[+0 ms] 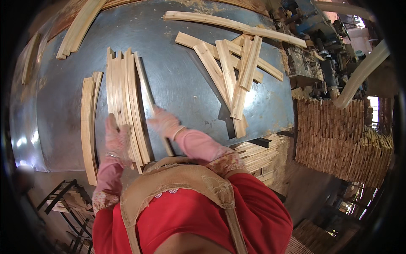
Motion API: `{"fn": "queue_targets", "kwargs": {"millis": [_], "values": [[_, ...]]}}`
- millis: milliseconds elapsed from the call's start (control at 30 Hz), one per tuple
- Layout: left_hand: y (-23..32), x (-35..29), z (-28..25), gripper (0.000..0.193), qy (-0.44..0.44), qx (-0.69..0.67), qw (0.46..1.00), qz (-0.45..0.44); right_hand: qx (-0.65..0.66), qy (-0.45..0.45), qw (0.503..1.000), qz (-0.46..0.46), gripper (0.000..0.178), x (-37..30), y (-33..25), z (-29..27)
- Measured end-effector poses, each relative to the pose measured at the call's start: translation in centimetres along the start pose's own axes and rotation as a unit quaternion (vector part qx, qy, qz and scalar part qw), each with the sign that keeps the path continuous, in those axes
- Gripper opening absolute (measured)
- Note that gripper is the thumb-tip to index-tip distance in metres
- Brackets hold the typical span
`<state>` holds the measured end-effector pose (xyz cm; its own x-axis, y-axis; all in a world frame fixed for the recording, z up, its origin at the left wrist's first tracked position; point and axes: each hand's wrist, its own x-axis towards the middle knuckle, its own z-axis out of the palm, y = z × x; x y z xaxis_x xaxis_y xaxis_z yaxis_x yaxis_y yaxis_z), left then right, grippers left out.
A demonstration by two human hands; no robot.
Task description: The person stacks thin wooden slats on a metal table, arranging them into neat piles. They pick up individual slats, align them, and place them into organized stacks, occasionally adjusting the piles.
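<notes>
A row of pale wooden strips [121, 93] lies side by side on the metal-topped table, running away from me. My gloved left hand [117, 137] rests against the left side of this row near its close end, fingers stretched along the wood and slightly blurred. My gloved right hand [165, 122] is closed round a single narrow wooden strip [145, 86], which lies at a slant just right of the row, its far end close to the row. Two more strips [88, 122] lie apart, left of my left hand.
A loose, crossed pile of wooden pieces [228, 70] covers the table's [182, 80] right side, with long strips [203, 17] behind. More boards [82, 27] lie far left. Machinery [311, 55] with a hose [363, 74] stands right, near stacked wood [334, 139]. A black metal rack [69, 207] is lower left.
</notes>
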<state>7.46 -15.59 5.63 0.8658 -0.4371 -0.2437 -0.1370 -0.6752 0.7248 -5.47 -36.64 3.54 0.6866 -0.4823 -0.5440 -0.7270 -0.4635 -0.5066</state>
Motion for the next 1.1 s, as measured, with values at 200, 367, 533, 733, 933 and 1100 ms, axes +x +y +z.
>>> {"fn": "queue_targets", "kwargs": {"millis": [200,367,533,733,933,1100], "values": [[-2.1,0.1,1.8,0.09,0.033,0.215,0.976,0.014,-0.154,0.248,0.93,-0.224,0.057,4.1,13.8,-4.3],[-0.8,-0.1,1.4,0.088,0.029,0.213,0.977,-0.011,-0.189,0.579,0.777,0.16,0.065,4.5,25.7,-21.7],[-1.3,0.5,1.6,0.085,0.098,0.359,0.907,0.197,0.105,0.403,0.875,0.248,0.068,4.8,28.5,-24.7],[10.7,-0.9,6.5,0.076,-0.204,0.395,0.799,0.404,0.375,0.419,0.821,0.1,0.047,-5.3,23.8,-13.3],[16.3,2.2,7.9,0.079,-0.464,0.626,0.539,0.319,0.549,0.395,0.733,0.075,0.078,-14.6,20.7,-0.4],[11.5,2.8,5.6,0.078,-0.385,0.611,0.587,0.367,0.575,0.314,0.755,0.014,0.09,-16.7,19.1,3.3]]}}
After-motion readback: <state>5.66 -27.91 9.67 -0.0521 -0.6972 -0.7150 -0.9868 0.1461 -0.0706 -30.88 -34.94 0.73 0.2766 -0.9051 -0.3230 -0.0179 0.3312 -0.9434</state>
